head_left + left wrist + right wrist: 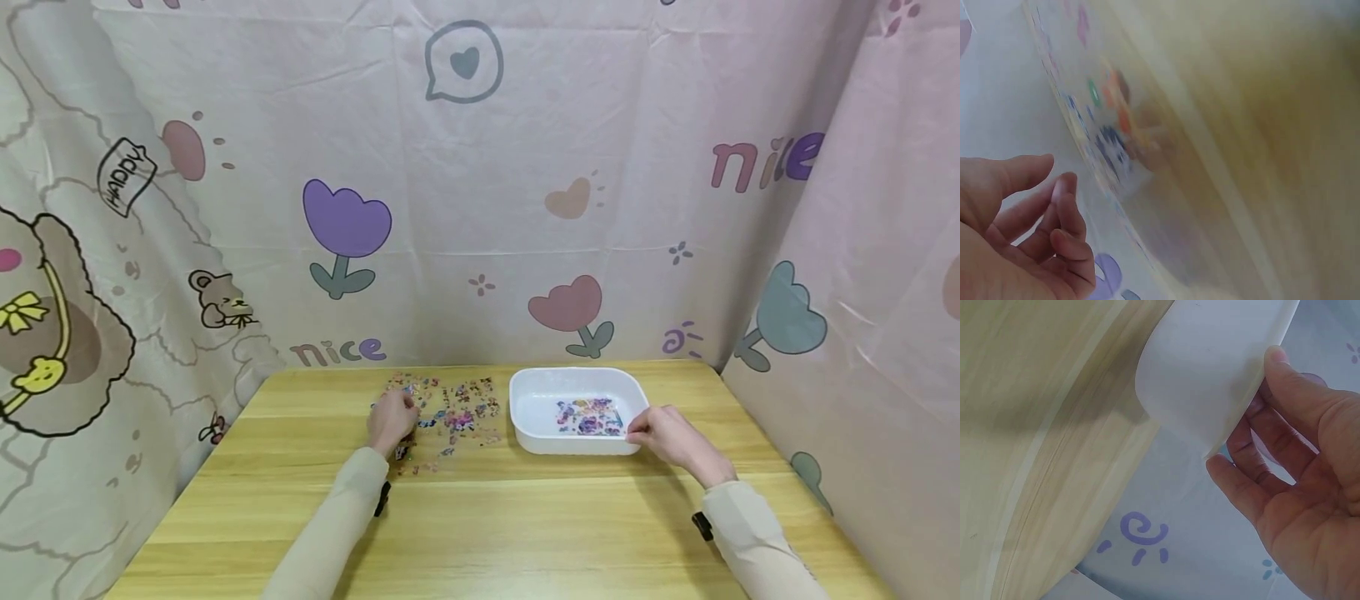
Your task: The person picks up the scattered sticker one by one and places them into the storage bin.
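Observation:
A white plastic basin stands at the right of the tabletop, with a clear sheet of purple flower stickers lying inside. My right hand grips its near right corner; in the right wrist view the thumb is at the rim and the fingers curl around the edge. To the left, clear sheets of small colourful stickers are spread on the table. Over their left part is my left hand. Seen from the left wrist, its fingers are loosely bent, thumb apart from them, with nothing between.
The wooden table ends at a printed cloth backdrop, which also hangs along the left and right sides. The sticker sheets lie close to the basin's left wall. Black straps sit on both wrists.

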Motion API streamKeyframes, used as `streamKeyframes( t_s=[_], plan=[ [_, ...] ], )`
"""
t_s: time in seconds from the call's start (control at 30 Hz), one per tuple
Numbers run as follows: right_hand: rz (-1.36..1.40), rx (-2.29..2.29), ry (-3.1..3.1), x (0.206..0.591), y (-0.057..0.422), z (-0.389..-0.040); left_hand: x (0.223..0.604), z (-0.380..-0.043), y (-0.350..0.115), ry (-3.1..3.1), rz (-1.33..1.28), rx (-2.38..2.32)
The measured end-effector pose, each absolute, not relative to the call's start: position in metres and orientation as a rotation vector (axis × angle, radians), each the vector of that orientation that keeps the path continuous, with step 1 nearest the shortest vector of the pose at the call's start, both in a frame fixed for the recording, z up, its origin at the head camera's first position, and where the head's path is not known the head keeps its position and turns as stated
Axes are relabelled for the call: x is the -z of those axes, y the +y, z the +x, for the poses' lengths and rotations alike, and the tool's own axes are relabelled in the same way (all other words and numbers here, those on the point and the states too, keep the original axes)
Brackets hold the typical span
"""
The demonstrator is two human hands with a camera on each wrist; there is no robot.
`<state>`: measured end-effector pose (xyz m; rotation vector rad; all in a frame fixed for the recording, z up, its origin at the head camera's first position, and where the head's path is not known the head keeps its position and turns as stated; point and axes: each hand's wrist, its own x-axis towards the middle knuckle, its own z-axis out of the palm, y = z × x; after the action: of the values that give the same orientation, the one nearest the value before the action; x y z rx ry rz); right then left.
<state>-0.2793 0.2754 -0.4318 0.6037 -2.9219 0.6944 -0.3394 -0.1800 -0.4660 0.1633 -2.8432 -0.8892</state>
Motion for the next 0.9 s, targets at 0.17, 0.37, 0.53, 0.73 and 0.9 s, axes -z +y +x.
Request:
streamKeyframes(
  t_s=[0.17, 0.37, 0.53, 0.73, 0.9],
  plan=[
    [0.620, -0.688, -2.916, 0.432, 0.276, -0.279, 0.466, -0.342, -0.194, -2.844, 0.246, 0.877],
    [0.617, -0.695, -2.923, 0.433, 0.277, -0.280, 0.468, -0.350, -0.209, -2.859, 0.272, 0.760],
    [0.610, -0.689, -2.923, 0.432, 0.277, -0.281, 0.467, -0.354, -0.215, -2.871, 0.330, 0.731],
    [0.609, -0.712, -2.935, 0.434, 0.276, -0.280, 0.472, -0.356, -0.220, -2.892, 0.387, 0.734],
    [0.610, -0.710, -2.928, 0.433, 0.275, -0.281, 0.472, -0.359, -0.222, -2.939, 0.383, 0.726]
  ],
)
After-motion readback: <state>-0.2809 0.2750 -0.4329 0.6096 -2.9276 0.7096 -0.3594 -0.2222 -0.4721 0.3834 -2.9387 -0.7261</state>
